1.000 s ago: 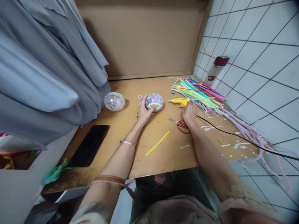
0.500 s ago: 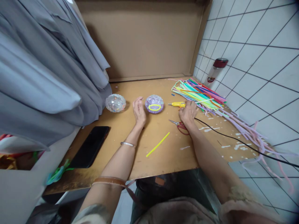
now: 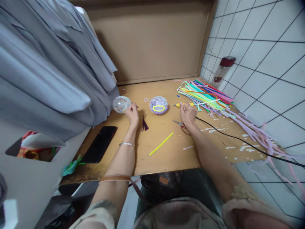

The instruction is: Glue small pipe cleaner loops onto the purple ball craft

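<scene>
My right hand (image 3: 188, 112) is wrapped round a yellow glue gun (image 3: 176, 105), whose nozzle points left toward a purple bowl-shaped piece (image 3: 158, 100) with a yellow ring on its front. Fingers curled, my left hand (image 3: 132, 114) is at the right edge of a clear ball (image 3: 121, 104) with small coloured bits; whether it grips anything is hidden. Just right of that hand lie a dark purple tassel (image 3: 145, 124) and a small pale hook-shaped piece (image 3: 146, 100). Red-handled scissors (image 3: 183, 128) rest below my right hand, partly under the wrist.
A yellow strip (image 3: 161, 144) lies near the front. Many coloured pipe cleaners (image 3: 205, 95) are heaped at the right, before a bottle (image 3: 222, 71) by the tiled wall. A black phone (image 3: 100, 143) lies left, beside a grey curtain (image 3: 59, 73). The gun's black cord (image 3: 228, 142) runs right.
My left hand has moved left from beside the purple piece to the clear ball and curled its fingers. The tassel and hook-shaped piece now show. My right hand now grips the glue gun.
</scene>
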{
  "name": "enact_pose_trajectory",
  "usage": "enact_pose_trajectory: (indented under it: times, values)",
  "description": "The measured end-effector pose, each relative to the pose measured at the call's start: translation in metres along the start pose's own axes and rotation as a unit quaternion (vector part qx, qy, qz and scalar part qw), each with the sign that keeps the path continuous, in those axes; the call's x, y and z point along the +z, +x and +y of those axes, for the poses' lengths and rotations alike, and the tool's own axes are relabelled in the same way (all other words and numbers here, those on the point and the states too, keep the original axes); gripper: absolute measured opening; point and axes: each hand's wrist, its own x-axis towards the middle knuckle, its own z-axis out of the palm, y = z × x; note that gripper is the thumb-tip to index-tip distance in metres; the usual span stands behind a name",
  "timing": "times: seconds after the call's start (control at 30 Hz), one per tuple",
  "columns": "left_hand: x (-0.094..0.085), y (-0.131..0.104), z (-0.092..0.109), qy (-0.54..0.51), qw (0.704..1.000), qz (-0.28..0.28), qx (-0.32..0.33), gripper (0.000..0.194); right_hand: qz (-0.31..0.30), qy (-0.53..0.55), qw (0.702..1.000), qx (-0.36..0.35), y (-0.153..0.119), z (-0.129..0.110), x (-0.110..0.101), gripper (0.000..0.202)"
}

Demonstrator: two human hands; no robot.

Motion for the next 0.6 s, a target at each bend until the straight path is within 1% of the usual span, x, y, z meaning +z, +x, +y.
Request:
enact_pose_trajectory:
  times: [0.07,0.13,0.23,0.33,0.43,0.5,0.57,0.6]
  values:
    - [-0.002,-0.002,-0.002,0.063,0.997,-0.05,-0.013,0.022,-0.008,0.007,1.0,-0.003,-0.001,-0.001,-0.001,0.038]
    - [-0.003,-0.006,-0.002,0.142,0.986,-0.082,-0.019,0.022,-0.02,0.009,1.0,-0.008,-0.003,-0.002,-0.002,0.038]
    - [-0.002,-0.013,0.002,0.253,0.959,-0.128,-0.009,0.026,-0.03,0.003,0.999,-0.012,-0.003,-0.004,-0.002,0.038]
    - [-0.001,-0.02,0.007,0.324,0.926,-0.192,0.013,0.019,-0.03,0.0,0.999,-0.013,-0.003,-0.004,-0.001,0.037]
    - [-0.002,-0.022,0.011,0.338,0.91,-0.239,0.018,0.014,-0.025,0.007,1.0,-0.016,-0.001,-0.003,0.0,0.037]
    - [-0.004,-0.021,0.013,0.325,0.91,-0.256,-0.001,0.013,-0.022,0.01,1.0,-0.015,-0.001,-0.002,0.001,0.037]
    - [-0.006,-0.02,0.014,0.3,0.925,-0.234,0.003,0.008,-0.015,0.011,1.0,-0.013,-0.001,-0.002,0.002,0.037]
    - [-0.006,-0.02,0.013,0.287,0.933,-0.214,0.023,0.007,-0.009,0.012,1.0,-0.013,-0.002,-0.002,0.003,0.037]
